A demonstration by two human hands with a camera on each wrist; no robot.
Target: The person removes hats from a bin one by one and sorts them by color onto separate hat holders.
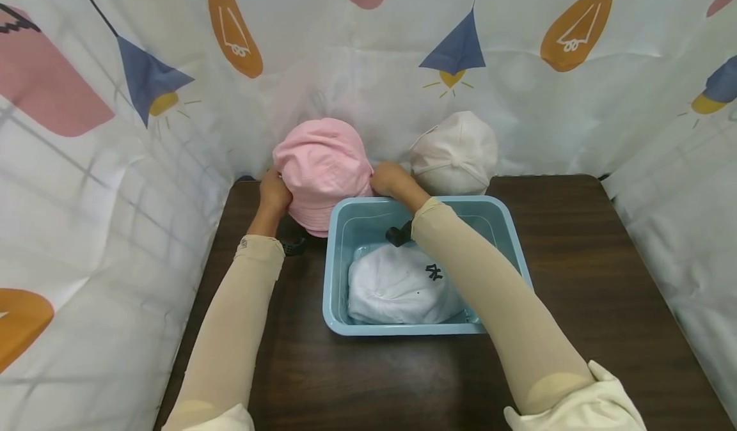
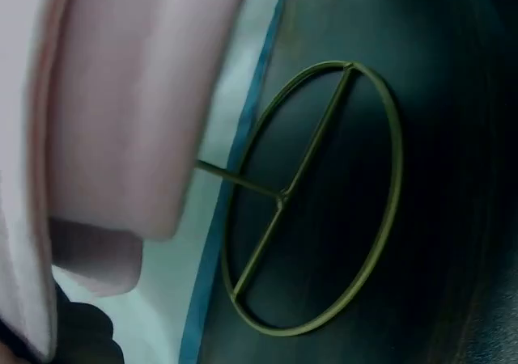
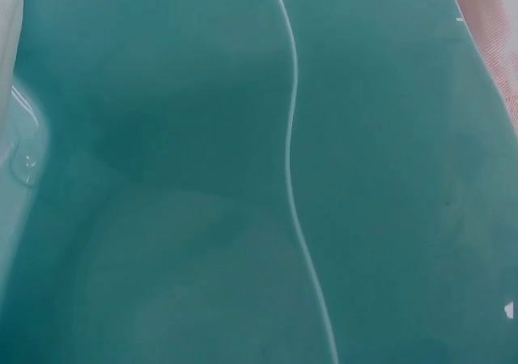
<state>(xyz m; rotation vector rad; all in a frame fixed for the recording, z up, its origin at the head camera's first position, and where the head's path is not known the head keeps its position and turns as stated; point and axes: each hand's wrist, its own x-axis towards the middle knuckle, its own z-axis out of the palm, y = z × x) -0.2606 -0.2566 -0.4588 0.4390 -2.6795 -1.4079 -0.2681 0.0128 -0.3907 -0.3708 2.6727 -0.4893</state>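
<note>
Both hands hold a pink bucket hat [image 1: 325, 169] at the back left of the table. My left hand [image 1: 274, 191] grips its left edge, and my right hand [image 1: 396, 181] pinches its right edge; some fingertips are hidden by the fabric. In the left wrist view, a brass-coloured wire stand [image 2: 394, 178] shows below the hat, with a round base and a stem running up behind the brim. Just right of my right hand is a cream cap [image 1: 457, 156]. A white cap [image 1: 397, 287] with a dark emblem lies in the light blue basin [image 1: 332, 277], under my right forearm.
The basin's wall [image 3: 380, 178] fills most of the right wrist view. A dark wooden table [image 1: 599, 290] lies beneath everything. Patterned white cloth [image 1: 357, 79] hangs behind and at both sides, close to the hats. A black strap [image 1: 398, 234] shows at my right wrist, above the basin.
</note>
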